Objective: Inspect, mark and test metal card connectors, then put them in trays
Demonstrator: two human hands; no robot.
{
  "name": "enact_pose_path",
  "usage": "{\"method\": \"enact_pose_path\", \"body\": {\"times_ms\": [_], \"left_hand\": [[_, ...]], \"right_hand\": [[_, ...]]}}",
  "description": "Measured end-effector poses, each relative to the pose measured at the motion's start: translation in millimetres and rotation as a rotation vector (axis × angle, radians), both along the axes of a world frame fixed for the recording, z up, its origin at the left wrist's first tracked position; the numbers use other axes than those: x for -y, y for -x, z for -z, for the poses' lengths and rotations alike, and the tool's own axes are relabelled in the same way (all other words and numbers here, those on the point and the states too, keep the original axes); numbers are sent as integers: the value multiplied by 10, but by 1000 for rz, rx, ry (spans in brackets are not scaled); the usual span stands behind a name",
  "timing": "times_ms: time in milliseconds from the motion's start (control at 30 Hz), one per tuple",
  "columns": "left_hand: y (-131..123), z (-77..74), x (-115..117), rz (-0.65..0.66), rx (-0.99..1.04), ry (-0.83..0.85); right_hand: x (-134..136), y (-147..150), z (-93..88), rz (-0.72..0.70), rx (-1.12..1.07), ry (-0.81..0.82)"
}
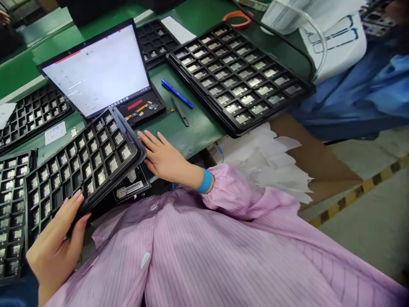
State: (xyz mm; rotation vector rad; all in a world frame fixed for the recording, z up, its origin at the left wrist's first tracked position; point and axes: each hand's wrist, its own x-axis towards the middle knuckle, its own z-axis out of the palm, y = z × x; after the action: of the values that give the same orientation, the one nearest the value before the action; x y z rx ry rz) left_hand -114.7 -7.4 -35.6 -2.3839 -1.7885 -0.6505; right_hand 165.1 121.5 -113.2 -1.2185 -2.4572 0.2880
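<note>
A black compartment tray (76, 164) filled with small metallic parts lies tilted in front of the laptop (99, 72). My left hand (60, 236) grips the near edge of this tray, fingertips on the rim and thumb below. My right hand (166, 160), with a blue band at the wrist, is at the tray's right end, fingers spread and fingertips near its corner; nothing shows in it. Tweezers (180, 111) and a blue pen (177, 94) lie on the green table (201, 128) beyond my right hand.
A stack of filled trays (239, 76) stands at the right, another tray (12, 213) at the left edge. Behind are more trays (156, 40) and orange scissors (238, 19). A labelled black box (132, 183) sits under the held tray. A cardboard box (313, 162) with white sheets stands below right.
</note>
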Motion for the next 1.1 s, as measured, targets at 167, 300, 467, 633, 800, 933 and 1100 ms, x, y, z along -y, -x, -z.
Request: {"method": "enact_pose_path", "body": {"times_ms": [167,300,467,633,800,933,1100], "left_hand": [[15,30,-32,39,-16,2],[25,169,-49,138,-39,16],[6,482,-89,231,-24,-45],[-20,678,-151,276,-36,-137],[-55,675,-105,250,-68,-133],[-53,669,-21,233,-56,-217],[35,678,110,173,11,-341]], "right_hand": [[-126,-54,-24,10,46,-8],[-156,-218,-62,101,43,15],[-208,-453,-74,205,-6,41],[-291,-436,-120,182,-173,14],[-284,-298,-158,90,-85,-7],[-367,-337,-133,64,-79,71],[-444,-367,-155,144,-115,292]]}}
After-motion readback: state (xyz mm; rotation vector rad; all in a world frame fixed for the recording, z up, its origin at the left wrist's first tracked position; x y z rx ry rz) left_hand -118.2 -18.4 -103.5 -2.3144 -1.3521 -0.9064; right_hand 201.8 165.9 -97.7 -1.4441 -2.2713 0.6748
